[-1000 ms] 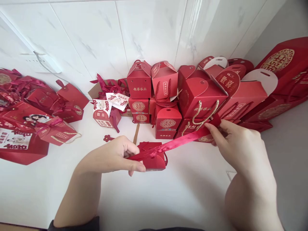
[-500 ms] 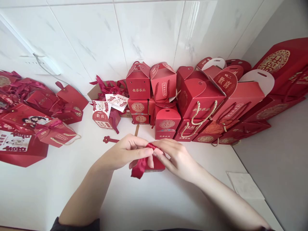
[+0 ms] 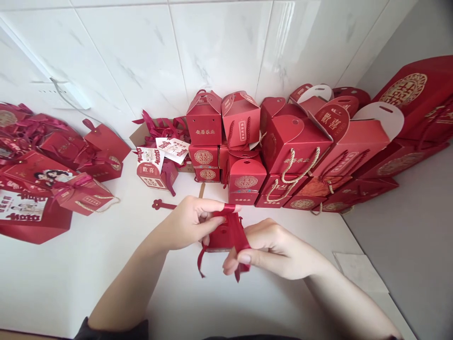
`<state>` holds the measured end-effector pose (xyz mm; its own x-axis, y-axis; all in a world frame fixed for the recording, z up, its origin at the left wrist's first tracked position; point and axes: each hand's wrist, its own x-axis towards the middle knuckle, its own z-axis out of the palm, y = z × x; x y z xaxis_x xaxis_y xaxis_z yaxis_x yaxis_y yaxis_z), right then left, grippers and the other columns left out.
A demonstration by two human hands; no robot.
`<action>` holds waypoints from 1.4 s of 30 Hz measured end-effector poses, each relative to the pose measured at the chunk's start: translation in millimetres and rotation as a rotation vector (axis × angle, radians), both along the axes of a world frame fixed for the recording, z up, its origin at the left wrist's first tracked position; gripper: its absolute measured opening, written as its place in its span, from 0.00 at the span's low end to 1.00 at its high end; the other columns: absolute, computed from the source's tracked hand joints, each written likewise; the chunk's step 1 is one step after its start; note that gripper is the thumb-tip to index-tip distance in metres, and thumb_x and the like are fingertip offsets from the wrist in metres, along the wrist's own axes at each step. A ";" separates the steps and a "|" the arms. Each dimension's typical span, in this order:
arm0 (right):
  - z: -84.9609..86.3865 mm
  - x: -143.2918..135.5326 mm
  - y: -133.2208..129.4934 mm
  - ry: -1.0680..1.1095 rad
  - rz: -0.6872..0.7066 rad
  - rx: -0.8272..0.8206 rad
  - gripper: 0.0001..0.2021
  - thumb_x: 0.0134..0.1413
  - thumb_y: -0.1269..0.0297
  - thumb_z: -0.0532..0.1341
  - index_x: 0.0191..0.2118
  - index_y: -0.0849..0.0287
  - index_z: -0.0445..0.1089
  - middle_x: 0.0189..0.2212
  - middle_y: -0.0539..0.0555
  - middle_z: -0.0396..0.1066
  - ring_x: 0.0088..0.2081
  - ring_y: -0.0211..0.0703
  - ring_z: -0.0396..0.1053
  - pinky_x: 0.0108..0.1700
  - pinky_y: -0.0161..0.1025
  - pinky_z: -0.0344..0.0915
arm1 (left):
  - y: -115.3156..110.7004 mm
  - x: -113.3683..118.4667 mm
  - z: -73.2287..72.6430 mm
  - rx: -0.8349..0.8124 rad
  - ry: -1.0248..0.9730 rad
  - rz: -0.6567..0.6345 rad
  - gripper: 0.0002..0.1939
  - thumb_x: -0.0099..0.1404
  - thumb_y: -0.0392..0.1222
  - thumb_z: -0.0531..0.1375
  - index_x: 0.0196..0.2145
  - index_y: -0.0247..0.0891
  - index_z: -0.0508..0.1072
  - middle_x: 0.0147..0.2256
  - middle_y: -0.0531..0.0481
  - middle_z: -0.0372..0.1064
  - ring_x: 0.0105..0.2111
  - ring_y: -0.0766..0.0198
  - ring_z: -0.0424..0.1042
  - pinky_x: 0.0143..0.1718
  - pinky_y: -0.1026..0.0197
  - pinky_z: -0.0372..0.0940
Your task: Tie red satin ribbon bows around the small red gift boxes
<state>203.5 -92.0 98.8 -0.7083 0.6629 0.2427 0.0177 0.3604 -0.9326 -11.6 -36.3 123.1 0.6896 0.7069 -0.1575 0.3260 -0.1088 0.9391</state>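
A small red gift box (image 3: 216, 240) sits on the white tabletop, partly hidden behind my hands. A dark red satin ribbon (image 3: 239, 232) runs across its top. My left hand (image 3: 191, 224) has the ribbon looped over its outstretched index finger, with the thumb bent beneath. One thin ribbon end hangs down at the box's left side. My right hand (image 3: 274, 250) pinches the ribbon between thumb and fingers at the front right of the box, and a tail dangles below. Left of the box lies a red strip with a flower-shaped end (image 3: 161, 205).
Stacked red gift boxes (image 3: 295, 141) with rope handles line the back and right. An open carton of ribbons (image 3: 163, 125) stands at the back centre, a small box with cards (image 3: 155, 172) before it. Ribbon-tied boxes (image 3: 81, 193) crowd the left. A white tissue (image 3: 359, 271) lies at the right.
My right hand has drawn the ribbon toward me and down over the box's front. My left index finger now stretches out with ribbon across it; the tail formerly hanging below it has shifted.
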 end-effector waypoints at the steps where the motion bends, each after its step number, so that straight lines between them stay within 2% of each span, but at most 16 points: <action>1: 2.0 3.8 0.1 0.030 0.004 0.025 0.15 0.67 0.62 0.53 0.44 0.60 0.76 0.39 0.56 0.78 0.38 0.39 0.76 0.42 0.36 0.74 | 0.7 1.5 -1.7 -0.010 0.021 -0.026 0.16 0.68 0.43 0.57 0.50 0.37 0.76 0.24 0.52 0.71 0.19 0.72 0.65 0.19 0.70 0.63; 4: 4.9 15.9 1.3 0.075 -0.076 0.150 0.15 0.66 0.61 0.53 0.45 0.57 0.77 0.40 0.56 0.78 0.45 0.45 0.75 0.49 0.43 0.72 | 0.3 7.3 -6.9 -0.084 0.069 -0.113 0.13 0.68 0.44 0.56 0.40 0.35 0.76 0.23 0.53 0.68 0.20 0.70 0.68 0.21 0.68 0.64; 7: 2.5 25.8 4.3 0.084 -0.204 0.218 0.16 0.67 0.59 0.52 0.44 0.55 0.77 0.38 0.56 0.78 0.43 0.46 0.76 0.45 0.42 0.73 | -3.8 14.4 -9.9 -0.127 0.106 -0.165 0.11 0.67 0.40 0.55 0.31 0.34 0.74 0.22 0.54 0.65 0.19 0.69 0.69 0.20 0.68 0.62; 10: -3.7 28.5 10.4 0.056 -0.295 0.235 0.15 0.67 0.61 0.52 0.44 0.54 0.77 0.32 0.53 0.78 0.34 0.41 0.76 0.38 0.36 0.72 | -7.5 18.9 -10.7 -0.197 0.127 -0.256 0.11 0.68 0.38 0.53 0.39 0.35 0.76 0.16 0.58 0.61 0.15 0.70 0.68 0.24 0.67 0.65; 12: -8.6 26.0 15.8 0.023 -0.336 0.225 0.14 0.67 0.63 0.53 0.44 0.53 0.77 0.31 0.51 0.77 0.32 0.39 0.75 0.38 0.35 0.70 | -7.8 18.1 -10.3 -0.261 0.087 -0.329 0.15 0.69 0.37 0.51 0.47 0.37 0.75 0.12 0.62 0.58 0.12 0.70 0.67 0.31 0.63 0.69; 14: -13.7 21.1 20.8 0.035 -0.354 0.213 0.14 0.67 0.62 0.53 0.44 0.54 0.77 0.34 0.52 0.77 0.32 0.38 0.74 0.40 0.35 0.70 | -6.2 14.5 -9.1 -0.292 0.013 -0.358 0.16 0.70 0.38 0.51 0.50 0.37 0.74 0.12 0.62 0.59 0.10 0.71 0.65 0.30 0.63 0.69; 17: -21.1 12.1 25.0 0.067 -0.355 0.197 0.15 0.67 0.60 0.52 0.41 0.57 0.76 0.33 0.53 0.76 0.30 0.37 0.72 0.39 0.35 0.69 | -3.3 7.7 -6.3 -0.298 -0.084 -0.327 0.17 0.69 0.42 0.54 0.50 0.33 0.75 0.12 0.57 0.63 0.09 0.70 0.64 0.16 0.68 0.54; 19: -25.5 6.2 25.3 0.085 -0.372 0.198 0.16 0.67 0.59 0.52 0.37 0.59 0.75 0.28 0.52 0.73 0.28 0.36 0.69 0.34 0.33 0.68 | -2.6 4.7 -4.6 -0.309 -0.131 -0.296 0.18 0.69 0.43 0.55 0.50 0.31 0.75 0.11 0.54 0.64 0.09 0.69 0.64 0.13 0.68 0.45; 21: -28.8 0.8 24.4 0.112 -0.370 0.216 0.14 0.65 0.58 0.55 0.35 0.61 0.73 0.27 0.52 0.71 0.28 0.36 0.68 0.33 0.33 0.67 | -2.8 2.7 -3.6 -0.313 -0.183 -0.238 0.20 0.68 0.44 0.56 0.52 0.31 0.73 0.14 0.50 0.69 0.10 0.69 0.65 0.12 0.69 0.43; 24: -31.6 -6.4 22.3 0.078 -0.309 0.225 0.11 0.64 0.61 0.57 0.35 0.61 0.73 0.29 0.52 0.74 0.30 0.36 0.70 0.35 0.32 0.68 | -1.7 -1.7 -3.6 -0.281 -0.258 -0.129 0.22 0.68 0.45 0.57 0.57 0.34 0.70 0.28 0.43 0.78 0.10 0.71 0.65 0.11 0.69 0.45; 26: -32.4 -10.7 20.6 0.009 -0.250 0.207 0.14 0.65 0.63 0.56 0.31 0.61 0.73 0.26 0.52 0.75 0.28 0.34 0.71 0.34 0.30 0.68 | 1.1 -6.4 -3.9 -0.229 -0.296 -0.072 0.23 0.68 0.43 0.57 0.59 0.36 0.67 0.32 0.42 0.79 0.11 0.73 0.65 0.11 0.69 0.46; 28: -32.4 -13.9 18.3 -0.042 -0.182 0.186 0.16 0.66 0.62 0.55 0.29 0.62 0.73 0.24 0.52 0.75 0.25 0.34 0.71 0.32 0.30 0.68 | 5.0 -11.2 -4.2 -0.167 -0.295 -0.038 0.24 0.68 0.42 0.57 0.61 0.38 0.65 0.30 0.44 0.79 0.10 0.73 0.64 0.12 0.69 0.48; 31: -30.2 -15.8 13.7 -0.042 -0.081 0.159 0.16 0.68 0.63 0.53 0.33 0.63 0.74 0.26 0.53 0.78 0.27 0.35 0.75 0.33 0.30 0.70 | 10.1 -14.0 -5.1 -0.050 -0.194 -0.010 0.22 0.70 0.41 0.54 0.61 0.39 0.65 0.28 0.47 0.77 0.12 0.72 0.65 0.14 0.68 0.54; 33: -27.7 -15.4 10.2 -0.016 -0.050 0.160 0.16 0.68 0.64 0.52 0.36 0.64 0.75 0.28 0.55 0.79 0.29 0.36 0.76 0.34 0.31 0.71 | 11.4 -11.8 -6.6 0.095 -0.088 -0.002 0.21 0.71 0.40 0.51 0.60 0.40 0.67 0.28 0.49 0.75 0.16 0.70 0.67 0.19 0.67 0.60; 38: -21.6 -11.0 3.5 0.007 -0.041 0.215 0.17 0.67 0.64 0.52 0.34 0.65 0.77 0.29 0.57 0.80 0.31 0.38 0.78 0.35 0.33 0.72 | 5.3 1.0 -9.3 0.628 0.186 -0.009 0.22 0.71 0.33 0.47 0.54 0.46 0.73 0.35 0.48 0.71 0.35 0.64 0.70 0.38 0.62 0.66; 42: -15.0 -0.9 -1.1 0.086 -0.035 0.225 0.18 0.68 0.63 0.51 0.36 0.62 0.78 0.30 0.55 0.80 0.32 0.38 0.77 0.38 0.33 0.72 | -5.9 14.2 -7.5 0.900 0.213 -0.106 0.20 0.70 0.32 0.50 0.52 0.45 0.73 0.49 0.44 0.71 0.54 0.56 0.65 0.54 0.52 0.59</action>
